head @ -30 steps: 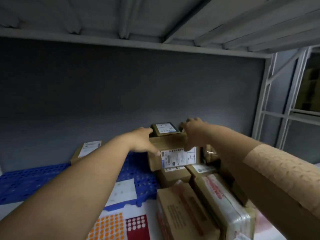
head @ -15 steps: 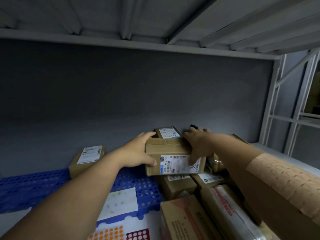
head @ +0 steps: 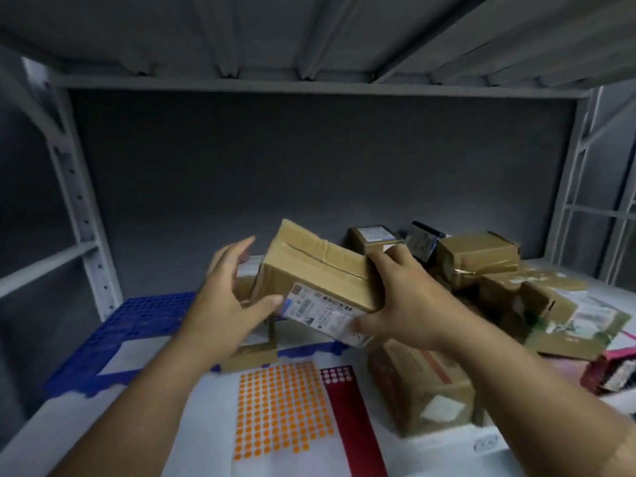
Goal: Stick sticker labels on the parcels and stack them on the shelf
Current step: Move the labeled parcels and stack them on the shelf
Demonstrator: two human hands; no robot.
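Observation:
A brown cardboard parcel [head: 309, 266] with a white shipping label on its near face hangs tilted in the air above the shelf. My right hand [head: 399, 297] grips its right end, thumb across the label. My left hand [head: 230, 297] is at its left end, thumb touching the lower corner, fingers stretched out behind the box. An orange dot sticker sheet [head: 278, 407] and a dark red sticker sheet [head: 347, 407] lie flat on the white surface below.
A heap of cardboard parcels [head: 481, 270] fills the right side, with a big box [head: 423, 390] near my right forearm. A blue perforated pallet [head: 144, 318] lies at the left. Grey shelf uprights [head: 79, 201] and the shelf above [head: 309, 77] bound the bay.
Both hands lifted the parcel off the stack, brought it toward me and to the left, and tilted it. The view pulled back, showing the sticker sheets and more parcels.

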